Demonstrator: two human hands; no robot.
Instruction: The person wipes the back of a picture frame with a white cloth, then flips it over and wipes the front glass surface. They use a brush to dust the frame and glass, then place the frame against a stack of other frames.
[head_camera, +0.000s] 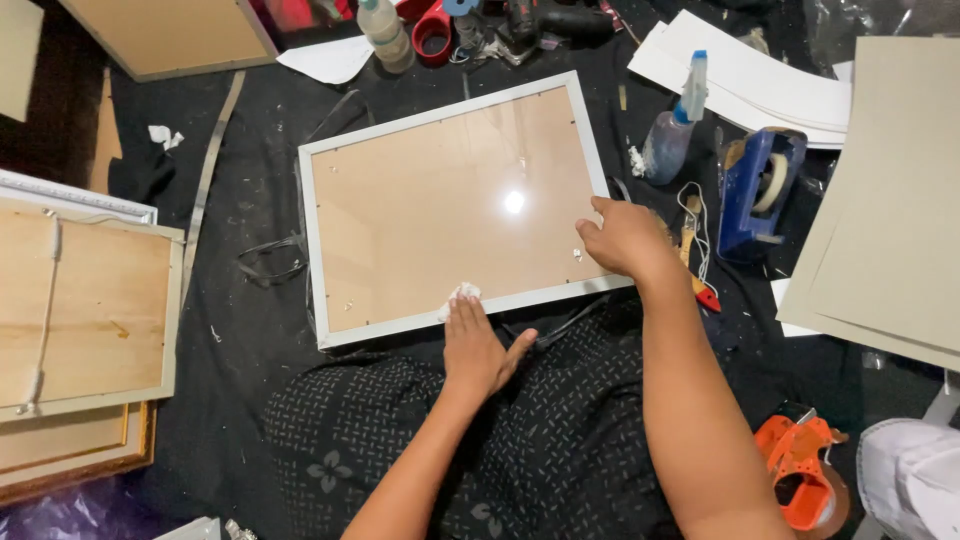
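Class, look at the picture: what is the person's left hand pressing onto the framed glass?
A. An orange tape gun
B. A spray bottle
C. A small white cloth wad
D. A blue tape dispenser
C: the left hand lies flat at the near edge of the frame, fingertips on a small white wad; the tape dispenser, spray bottle and tape gun lie untouched.
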